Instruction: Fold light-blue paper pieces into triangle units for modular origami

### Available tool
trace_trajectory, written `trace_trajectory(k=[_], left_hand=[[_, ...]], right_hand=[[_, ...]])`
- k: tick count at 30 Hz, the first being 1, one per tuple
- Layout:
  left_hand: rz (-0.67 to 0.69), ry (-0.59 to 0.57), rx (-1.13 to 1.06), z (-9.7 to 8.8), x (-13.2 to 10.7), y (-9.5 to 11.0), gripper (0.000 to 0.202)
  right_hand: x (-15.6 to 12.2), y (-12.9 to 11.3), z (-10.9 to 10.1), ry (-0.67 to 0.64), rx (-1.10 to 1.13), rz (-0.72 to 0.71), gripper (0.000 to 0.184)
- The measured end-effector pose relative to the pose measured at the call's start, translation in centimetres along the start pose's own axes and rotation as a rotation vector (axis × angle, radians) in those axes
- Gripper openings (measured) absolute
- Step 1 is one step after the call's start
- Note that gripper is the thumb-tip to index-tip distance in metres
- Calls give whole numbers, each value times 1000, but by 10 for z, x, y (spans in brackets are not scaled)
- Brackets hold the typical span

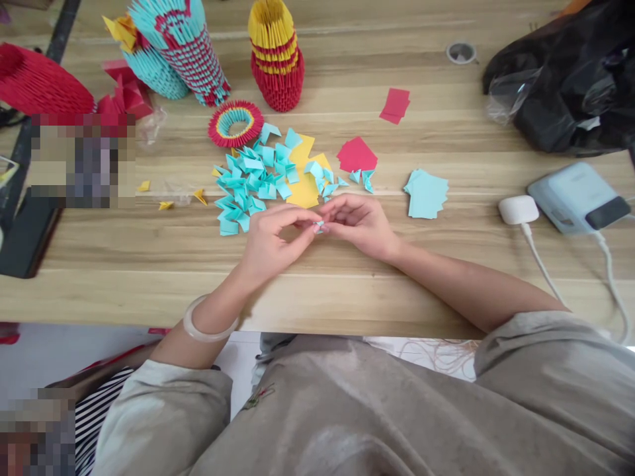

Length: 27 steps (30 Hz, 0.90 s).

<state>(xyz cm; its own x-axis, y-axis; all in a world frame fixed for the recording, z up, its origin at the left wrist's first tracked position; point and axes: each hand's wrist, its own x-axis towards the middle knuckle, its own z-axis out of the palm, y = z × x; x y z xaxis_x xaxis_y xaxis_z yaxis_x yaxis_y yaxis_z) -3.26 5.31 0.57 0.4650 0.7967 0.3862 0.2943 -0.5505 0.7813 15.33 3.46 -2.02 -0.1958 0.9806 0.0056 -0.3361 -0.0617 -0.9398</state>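
Hands: left hand (pixel 270 235) and right hand (pixel 358 221) pinching one small teal paper piece (pixel 318 227) | done: teal folded units (pixel 248 185) heaped far | left: flat teal sheets (pixel 426 193) right.

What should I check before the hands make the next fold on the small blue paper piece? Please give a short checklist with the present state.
1. Both hands pinch the piece: left hand and right hand meet on the small blue paper piece. Ok.
2. Fold lines are straight: the piece is mostly hidden by fingertips. Cannot tell.
3. Flat blue sheets are near: a stack of blue paper lies beside the right hand. Ok.
4. Finished pieces are kept together: the pile of folded blue pieces lies just behind the hands. Ok.
5. Bare table lies under the hands. Ok.
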Motion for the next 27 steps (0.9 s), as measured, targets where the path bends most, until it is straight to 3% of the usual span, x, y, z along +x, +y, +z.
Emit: trace_trajectory(k=[5, 10, 16, 21, 27], left_hand=[[-109, 52, -68, 2, -1, -1, 11], [-88, 37, -38, 2, -1, 2, 10], [36, -2, 25, -2, 0, 4, 9], [166, -31, 56, -6, 4, 2, 8], [474, -128, 272, -15, 5, -6, 10]], right_hand=[[1, -2, 1, 48, 7, 31, 35], [1, -1, 0, 54, -6, 30, 28], [2, 1, -1, 48, 74, 37, 20], [2, -2, 0, 24, 221, 178, 25], [4, -6, 1, 12, 295, 251, 27]])
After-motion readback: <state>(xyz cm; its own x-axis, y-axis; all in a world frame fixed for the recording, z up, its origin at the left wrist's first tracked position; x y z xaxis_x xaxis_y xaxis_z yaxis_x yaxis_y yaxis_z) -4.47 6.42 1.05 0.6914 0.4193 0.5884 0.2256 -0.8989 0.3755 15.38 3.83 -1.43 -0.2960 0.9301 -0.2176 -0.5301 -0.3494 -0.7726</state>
